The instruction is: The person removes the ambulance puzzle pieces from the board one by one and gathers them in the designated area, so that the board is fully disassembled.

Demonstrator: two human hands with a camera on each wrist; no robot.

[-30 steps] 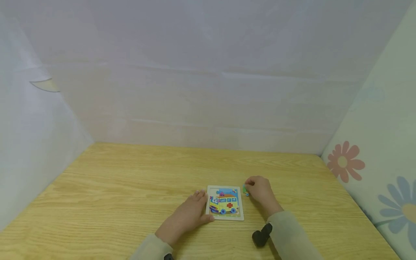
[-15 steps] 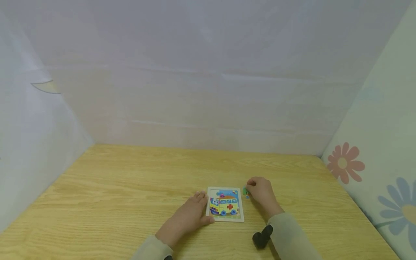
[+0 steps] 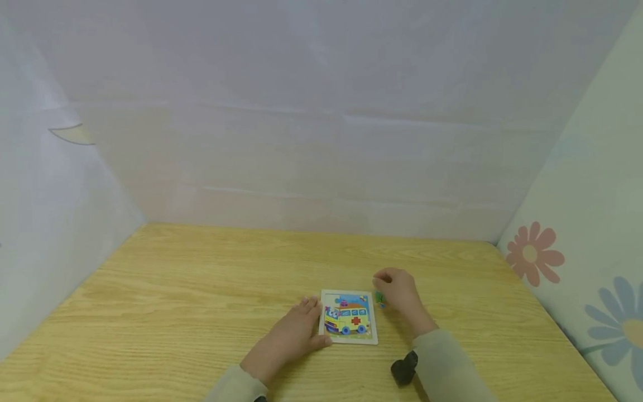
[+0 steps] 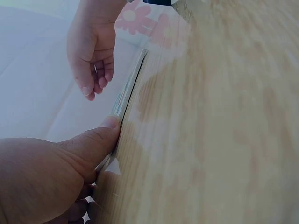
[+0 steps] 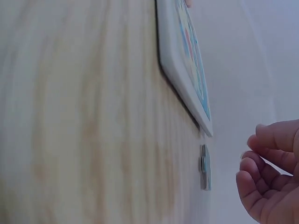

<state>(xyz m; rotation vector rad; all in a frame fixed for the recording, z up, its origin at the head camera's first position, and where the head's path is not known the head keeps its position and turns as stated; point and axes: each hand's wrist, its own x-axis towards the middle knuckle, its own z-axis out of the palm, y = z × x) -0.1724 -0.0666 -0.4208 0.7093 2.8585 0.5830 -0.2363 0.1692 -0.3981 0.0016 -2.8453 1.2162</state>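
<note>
A small square jigsaw puzzle in a pale frame shows a yellow ambulance with a red cross; its upper left corner is bare. My left hand holds the frame at its near left corner, thumb on the front edge and fingers along the left side. In the left wrist view the thumb presses the frame's edge. Close to the puzzle's right side lie green and blue puzzle pieces, seen edge-on and stacked in the right wrist view. My right hand hovers just above them, fingers loosely curled, nothing visible between them.
The wooden table spreads around the puzzle. Pale cloth walls enclose its back and sides, and the right one bears printed flowers. A black wrist device sits beside the right sleeve.
My right hand has let go of the puzzle pieces, risen off them and shifted slightly left. The left hand and the puzzle have stayed in place.
</note>
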